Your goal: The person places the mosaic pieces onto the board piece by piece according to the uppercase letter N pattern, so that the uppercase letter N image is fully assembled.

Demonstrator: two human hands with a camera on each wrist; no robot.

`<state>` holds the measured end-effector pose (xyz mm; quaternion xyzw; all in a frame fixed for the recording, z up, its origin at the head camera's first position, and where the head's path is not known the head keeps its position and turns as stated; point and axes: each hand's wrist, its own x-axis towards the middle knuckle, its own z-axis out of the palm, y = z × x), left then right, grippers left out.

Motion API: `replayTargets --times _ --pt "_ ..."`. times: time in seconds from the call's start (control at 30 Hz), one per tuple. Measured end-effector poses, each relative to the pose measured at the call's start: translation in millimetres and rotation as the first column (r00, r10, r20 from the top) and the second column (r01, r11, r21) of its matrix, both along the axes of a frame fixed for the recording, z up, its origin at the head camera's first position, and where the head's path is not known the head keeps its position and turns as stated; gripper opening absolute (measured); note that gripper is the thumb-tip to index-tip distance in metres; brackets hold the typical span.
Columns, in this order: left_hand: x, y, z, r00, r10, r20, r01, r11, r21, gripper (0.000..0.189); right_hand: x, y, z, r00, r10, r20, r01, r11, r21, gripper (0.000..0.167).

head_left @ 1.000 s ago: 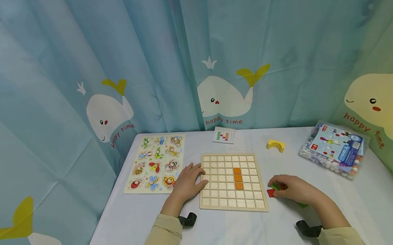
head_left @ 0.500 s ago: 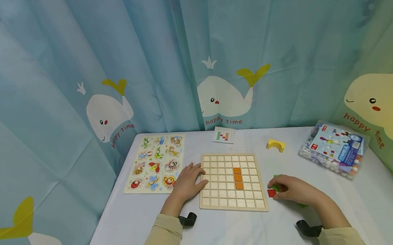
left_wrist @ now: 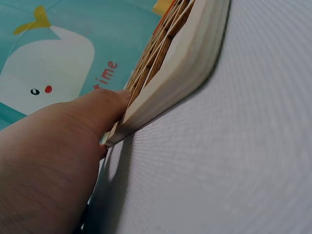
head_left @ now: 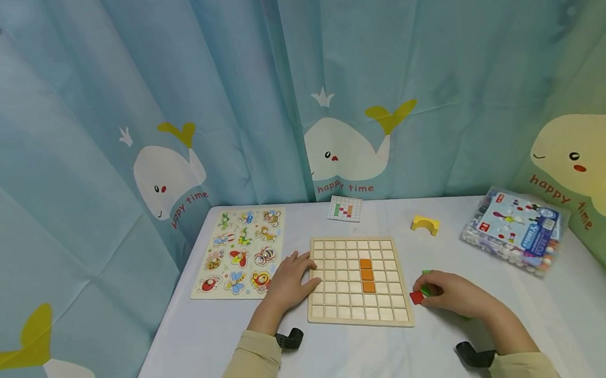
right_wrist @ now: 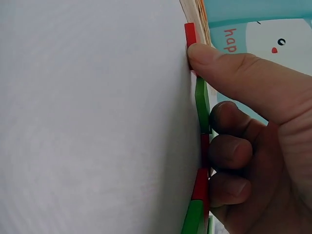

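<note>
My left hand (head_left: 290,281) rests at the left edge of a wooden grid board (head_left: 340,316), its thumb and fingers spread along the rim. In the left wrist view the thumb (left_wrist: 105,105) lies against the corner of the board's rim (left_wrist: 170,87). Three orange tiles (head_left: 367,274) sit in one column of the grid. Just right of the board, my right hand (head_left: 452,291) pinches a red tile (head_left: 416,298) at its edge. The right wrist view has the thumb on this red tile (right_wrist: 190,31), with green tiles (right_wrist: 202,105) and other red tiles (right_wrist: 199,185) under the curled fingers.
A pattern card (head_left: 345,209) lies behind the board. To the left is an insect picture puzzle (head_left: 220,219). A yellow arch block (head_left: 425,224) and a clear box of small pieces (head_left: 517,228) stand on the right. Whale-print curtains (head_left: 253,98) enclose the table.
The red tile has shifted slightly, ending a little left, closer to the board, at my right fingertips. My left hand and the board have stayed put.
</note>
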<state>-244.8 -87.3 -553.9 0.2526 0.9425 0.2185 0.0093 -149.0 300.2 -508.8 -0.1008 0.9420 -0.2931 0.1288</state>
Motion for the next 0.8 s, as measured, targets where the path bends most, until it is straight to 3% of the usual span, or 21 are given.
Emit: replayTargets --times 0.8 --pt "-0.6 -0.1 -1.4 1.000 0.004 0.004 -0.004 1.000 0.001 0.035 0.1 -1.0 -2.0 1.000 -0.006 -0.008 0.006 1.000 0.018 0.017"
